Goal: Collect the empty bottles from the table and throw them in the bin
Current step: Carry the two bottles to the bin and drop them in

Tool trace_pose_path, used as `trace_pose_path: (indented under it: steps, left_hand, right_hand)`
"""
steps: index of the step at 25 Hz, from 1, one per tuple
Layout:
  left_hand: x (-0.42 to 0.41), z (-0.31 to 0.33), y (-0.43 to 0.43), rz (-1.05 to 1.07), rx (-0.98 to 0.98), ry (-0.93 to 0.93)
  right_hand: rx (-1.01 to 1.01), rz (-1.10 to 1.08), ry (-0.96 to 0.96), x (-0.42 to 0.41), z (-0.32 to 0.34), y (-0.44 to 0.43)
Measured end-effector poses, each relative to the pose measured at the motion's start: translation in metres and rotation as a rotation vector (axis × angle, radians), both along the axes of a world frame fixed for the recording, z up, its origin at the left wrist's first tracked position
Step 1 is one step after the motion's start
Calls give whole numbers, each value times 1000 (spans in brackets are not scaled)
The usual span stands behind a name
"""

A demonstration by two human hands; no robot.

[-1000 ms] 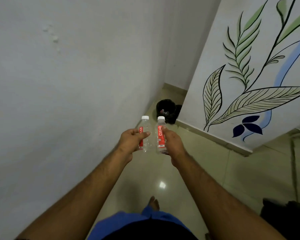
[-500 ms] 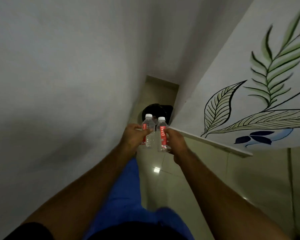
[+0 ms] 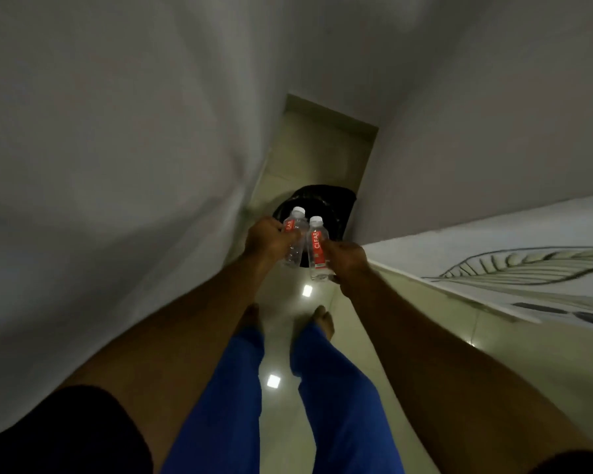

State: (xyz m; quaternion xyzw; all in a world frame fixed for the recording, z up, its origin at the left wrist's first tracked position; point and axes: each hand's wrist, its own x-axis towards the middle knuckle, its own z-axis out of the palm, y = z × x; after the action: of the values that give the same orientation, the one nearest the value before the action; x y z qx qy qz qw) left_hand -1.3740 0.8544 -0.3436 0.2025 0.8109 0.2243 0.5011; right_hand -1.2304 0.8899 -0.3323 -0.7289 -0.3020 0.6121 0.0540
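Narrow dim corridor, plain grey wall [image 3: 100,148] hard on the left, another wall [image 3: 493,131] on the right, with a painted leaf mural [image 3: 528,268] lower down on that side. Glossy pale tiled floor [image 3: 319,148] running ahead to a dead end, with a couple of bright ceiling-light reflections on it. Black bin [image 3: 332,203] with a dark liner parked on the floor at the far end, tucked towards the right wall. Bare feet and blue trousers [image 3: 339,388] down at the bottom of the view. Both arms stretched out forward. Left hand [image 3: 269,239] wrapped round the left bottle [image 3: 293,234], right hand [image 3: 346,261] wrapped round the right bottle [image 3: 317,249], each grip closed on the lower body. Both clear plastic with red labels and white caps, looking empty. Bottles side by side, about touching, held up in the air right in front of the bin mouth from this angle. Long axes roughly upright and parallel, caps pointing up and leaning slightly away towards the bin, bases towards the body. A bit motion-blurred overall, so finer label text past "CLEAR" not readable.
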Motion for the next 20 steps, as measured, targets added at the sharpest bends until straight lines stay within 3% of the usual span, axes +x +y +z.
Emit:
trace_pose_path:
  steps: [6, 11, 14, 16, 20]
  left_hand:
    - [7, -181, 45, -170, -88, 219]
    - [23, -215, 61, -265, 10, 235]
    - [28, -200, 43, -310, 25, 213]
    - [29, -168, 27, -323, 30, 189]
    - [37, -38, -2, -292, 84, 169]
  right_hand:
    - [-58, -48, 26, -7, -185, 44]
    - [-57, 171, -73, -8, -261, 63]
    - [-4, 168, -72, -2, -238, 55]
    - [-73, 73, 27, 2, -196, 40]
    - [-76, -177, 100, 6, -65, -1]
